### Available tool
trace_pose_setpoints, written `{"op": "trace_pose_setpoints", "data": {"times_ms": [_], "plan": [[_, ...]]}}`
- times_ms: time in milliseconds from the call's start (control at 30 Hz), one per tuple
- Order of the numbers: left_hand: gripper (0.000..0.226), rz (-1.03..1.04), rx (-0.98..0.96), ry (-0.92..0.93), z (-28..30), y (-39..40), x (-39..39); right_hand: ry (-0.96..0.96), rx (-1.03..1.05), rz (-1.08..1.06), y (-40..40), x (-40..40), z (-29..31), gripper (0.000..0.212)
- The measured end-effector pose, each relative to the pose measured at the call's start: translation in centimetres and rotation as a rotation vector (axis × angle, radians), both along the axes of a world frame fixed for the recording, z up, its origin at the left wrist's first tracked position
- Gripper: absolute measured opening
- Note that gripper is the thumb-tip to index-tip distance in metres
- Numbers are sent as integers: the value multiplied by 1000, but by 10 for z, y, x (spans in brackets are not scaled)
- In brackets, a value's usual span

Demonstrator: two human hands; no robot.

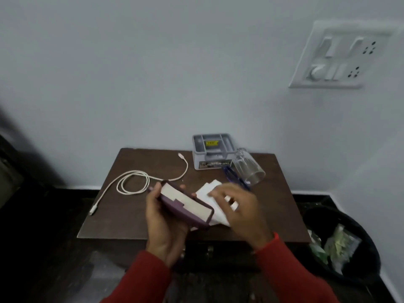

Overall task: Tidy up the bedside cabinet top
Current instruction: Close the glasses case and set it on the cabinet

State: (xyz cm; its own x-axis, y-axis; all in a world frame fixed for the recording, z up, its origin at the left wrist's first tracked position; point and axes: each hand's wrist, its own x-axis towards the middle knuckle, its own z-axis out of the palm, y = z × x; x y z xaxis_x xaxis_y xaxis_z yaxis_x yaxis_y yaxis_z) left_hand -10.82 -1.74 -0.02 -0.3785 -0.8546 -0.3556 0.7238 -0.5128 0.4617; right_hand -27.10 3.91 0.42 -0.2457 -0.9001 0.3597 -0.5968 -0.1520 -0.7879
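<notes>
Honestly this tidy-up looks barely started. The person's left hand [162, 217] is wrapped around a purple case [185, 206], lifted just above the near middle of the cabinet top [105, 219]. The right hand [238, 206] hovers over some white papers [209, 189] with its fingers loosely spread, not gripping anything as far as one can tell, though it's blurry.

Everything else looks unsorted: a white cable [133, 182] sprawls in loose loops on the left, a glass [249, 169] lies tipped on its side at the far right, with a blue pen [231, 174] just beside it. The grey organiser box [211, 152] at the far edge seems mostly empty. A bin [341, 243] sits on the floor to the right.
</notes>
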Motion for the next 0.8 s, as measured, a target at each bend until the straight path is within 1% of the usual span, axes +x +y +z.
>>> {"op": "trace_pose_setpoints", "data": {"times_ms": [33,67,100,133,200,267,333,433,533,633,667,800], "plan": [[60,17,-1,-6,-3,-1,2,16,20,-116,-2,-16,-10,13],[66,5,-15,-2,-4,-2,3,38,62,-226,-5,-32,-22,11],[66,-19,-38,17,-3,-2,4,67,125,-322,-6,-48,-33,10],[61,-43,-55,27,-3,-1,5,105,204,-397,-8,-61,-44,12],[51,-64,-58,25,-6,0,6,201,360,-489,-9,-76,-61,19],[49,-92,-44,15,-8,1,6,251,463,-496,-9,-78,-69,28],[53,-95,-36,-13,-9,0,6,284,548,-465,-10,-75,-70,35],[72,-118,-20,-56,-12,0,8,388,619,-425,-14,-71,-69,39],[72,-127,-30,-51,-12,-1,9,421,593,-413,-17,-67,-70,39],[83,-130,-23,-51,-11,0,11,400,484,-447,-20,-66,-72,34],[82,-130,-25,-42,-11,0,11,393,447,-456,-21,-66,-72,33],[68,-127,-41,-21,-8,-3,13,374,322,-452,-20,-63,-66,29]]}}
